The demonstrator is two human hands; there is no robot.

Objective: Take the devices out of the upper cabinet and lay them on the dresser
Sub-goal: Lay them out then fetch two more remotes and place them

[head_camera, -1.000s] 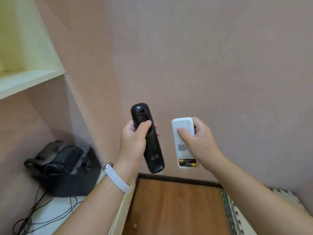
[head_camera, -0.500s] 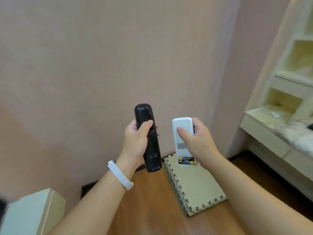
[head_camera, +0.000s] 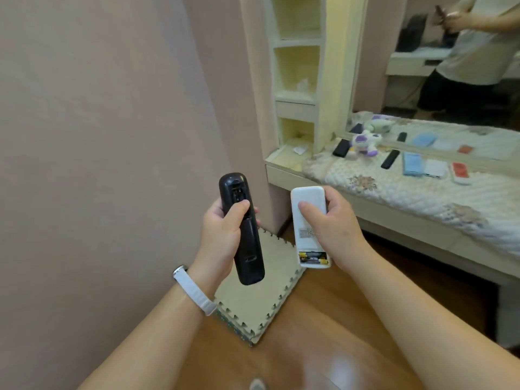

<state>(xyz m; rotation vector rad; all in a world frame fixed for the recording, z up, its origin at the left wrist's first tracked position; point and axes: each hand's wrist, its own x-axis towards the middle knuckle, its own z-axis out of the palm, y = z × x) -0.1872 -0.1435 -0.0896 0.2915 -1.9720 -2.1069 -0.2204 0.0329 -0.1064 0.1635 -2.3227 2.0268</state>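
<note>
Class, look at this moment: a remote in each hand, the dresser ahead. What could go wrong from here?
1. The white remote in the right hand has its batteries exposed; they might drop out when it is laid down.
2. The black remote in the left hand also lacks a cover.
3. The dresser top is crowded; a careless placement could knock the plush toy.

— What's in front of me?

— My left hand (head_camera: pixel 225 237) holds one remote (head_camera: pixel 242 229) upright, and my right hand (head_camera: pixel 334 229) holds a second remote (head_camera: pixel 308 218) just beside it, apart.

— Below them?

— A stack of foam mats (head_camera: pixel 261 302) on the floor (head_camera: pixel 323 333), against the wall (head_camera: pixel 98 164).

— And the desk?

— The desk (head_camera: pixel 408 220) stands to my right, with a shelf unit (head_camera: pixel 295 80) at its left end and a mirror (head_camera: pixel 422 66) behind it. Several devices (head_camera: pixel 412 164) lie in a row on its cloth (head_camera: pixel 408 192), right of a plush toy (head_camera: pixel 363 143).
</note>
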